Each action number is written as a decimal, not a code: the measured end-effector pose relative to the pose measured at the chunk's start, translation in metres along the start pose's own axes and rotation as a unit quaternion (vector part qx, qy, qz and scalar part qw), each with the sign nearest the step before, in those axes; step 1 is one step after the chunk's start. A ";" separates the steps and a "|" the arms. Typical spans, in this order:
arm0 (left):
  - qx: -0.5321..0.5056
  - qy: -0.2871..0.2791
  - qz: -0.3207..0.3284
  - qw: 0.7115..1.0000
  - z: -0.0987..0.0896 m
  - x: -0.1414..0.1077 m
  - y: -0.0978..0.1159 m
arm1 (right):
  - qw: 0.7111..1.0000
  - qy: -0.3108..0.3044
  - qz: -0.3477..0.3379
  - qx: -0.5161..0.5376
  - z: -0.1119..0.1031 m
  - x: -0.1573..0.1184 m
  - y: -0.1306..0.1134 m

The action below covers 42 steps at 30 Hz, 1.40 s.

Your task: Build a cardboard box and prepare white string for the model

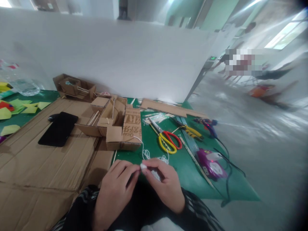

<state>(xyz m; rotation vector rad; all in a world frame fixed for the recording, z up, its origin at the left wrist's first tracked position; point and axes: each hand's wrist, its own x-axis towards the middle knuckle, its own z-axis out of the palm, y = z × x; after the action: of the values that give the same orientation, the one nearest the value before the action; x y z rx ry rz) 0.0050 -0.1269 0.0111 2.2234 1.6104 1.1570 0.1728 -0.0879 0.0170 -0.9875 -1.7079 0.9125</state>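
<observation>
Close to the table's front edge, my left hand (117, 186) and my right hand (165, 183) meet at the fingertips. Thumb and forefinger of my right hand pinch a small white wad, apparently bunched white string (143, 166). The fingers of my left hand are closed at its left side. Loose white cord (146, 154) lies in loops beyond my hands and runs up to a printed cardboard box (131, 128). Red-and-yellow-handled scissors (168, 141) lie with spread handles just past my right hand.
Joined cardboard compartments (103, 118) stand left of centre, beside a black phone-like slab (59, 128) on flat cardboard (48, 160). Pliers (192, 132), a glue gun (208, 125), a purple device (211, 163) and its cable occupy the right. A white partition (120, 57) rises behind.
</observation>
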 end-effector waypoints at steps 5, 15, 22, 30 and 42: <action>0.028 -0.018 0.063 0.997 -0.003 0.001 -0.001 | 0.999 -0.013 0.006 -0.032 -0.002 0.000 0.003; -0.007 -0.179 0.174 0.968 -0.021 0.008 -0.026 | 0.969 -0.196 0.144 0.051 -0.013 0.006 0.002; -0.060 -0.144 0.152 0.976 -0.023 0.020 -0.027 | 0.949 -0.218 0.177 0.140 -0.012 0.002 0.005; -0.181 -0.063 0.071 0.979 -0.019 0.023 -0.020 | 0.851 -0.194 0.223 0.434 -0.002 -0.005 0.015; -0.166 -0.073 0.078 0.980 -0.013 0.018 -0.013 | 0.827 -0.116 0.167 0.525 0.007 0.000 0.024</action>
<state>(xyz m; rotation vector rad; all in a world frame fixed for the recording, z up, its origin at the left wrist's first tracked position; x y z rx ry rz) -0.0110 -0.1098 0.0220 2.1817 1.1107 1.1693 0.1711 -0.0798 -0.0063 -0.3976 -0.9062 1.9660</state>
